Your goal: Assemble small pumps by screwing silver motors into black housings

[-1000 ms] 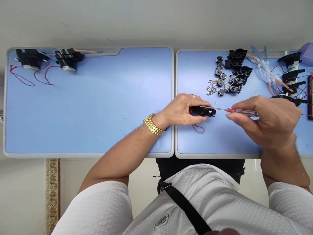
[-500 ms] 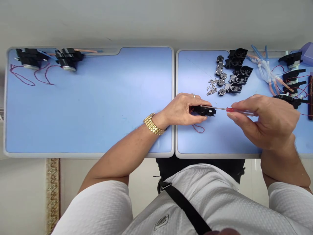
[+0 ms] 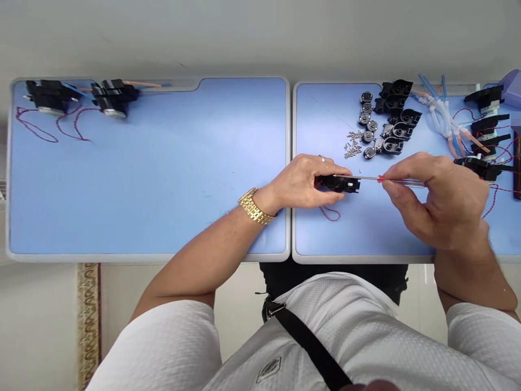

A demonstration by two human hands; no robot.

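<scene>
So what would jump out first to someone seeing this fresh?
Probably the gold watch, bright against the blue table on the left. Next, the screwdriver in the right hand, its shaft reaching the black part in the left hand. Beyond them, small screws lie scattered beside the round parts.

Head view: from above white shirt (image 3: 345, 331), facing forward and steeply down, blue tabletops (image 3: 163, 179) at moderate range.

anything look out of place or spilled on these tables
Nothing looks plainly damaged. The screws lie in a loose scatter, untidy beside the lined-up round metal parts. One tiny piece, perhaps a stray screw, sits apart, between that scatter and the black part in the left hand.
</scene>
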